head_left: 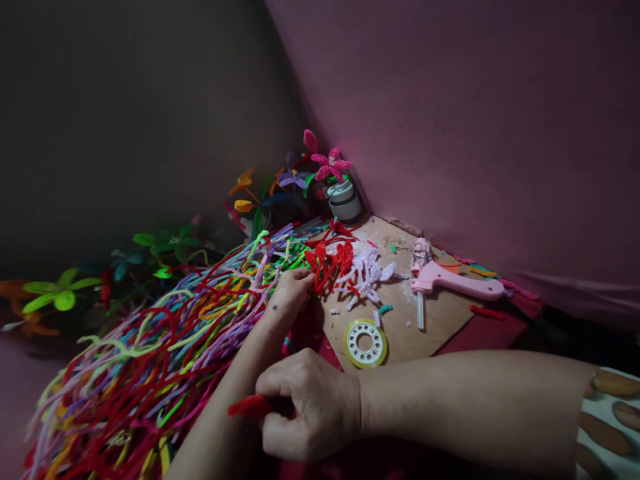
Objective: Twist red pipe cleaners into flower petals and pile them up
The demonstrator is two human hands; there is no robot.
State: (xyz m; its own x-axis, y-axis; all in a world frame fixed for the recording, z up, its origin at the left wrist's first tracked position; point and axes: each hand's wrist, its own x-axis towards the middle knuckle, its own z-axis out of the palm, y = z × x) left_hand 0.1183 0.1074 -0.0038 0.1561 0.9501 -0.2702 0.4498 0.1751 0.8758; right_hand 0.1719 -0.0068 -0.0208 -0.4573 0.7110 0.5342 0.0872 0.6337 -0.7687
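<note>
My left hand (294, 291) reaches to the near edge of a heap of red looped pipe-cleaner pieces (330, 267). Its fingers are curled together, with the fingertips at the red pieces and partly hidden. Closer to me, my right hand (311, 405) is closed around a red pipe-cleaner piece (250, 407), whose fuzzy end sticks out to the left. My right wrist is in front of my left forearm. Beside the red heap lie pale lilac looped pieces (369, 275) on a brown board (400, 340).
A big pile of multicoloured pipe cleaners (165, 347) spreads left. On the board are a tape roll (353, 343) and a pink glue gun (450, 280) with a glue stick. A grey lidded container (345, 202) and pipe-cleaner flowers (332, 164) stand behind, near the walls.
</note>
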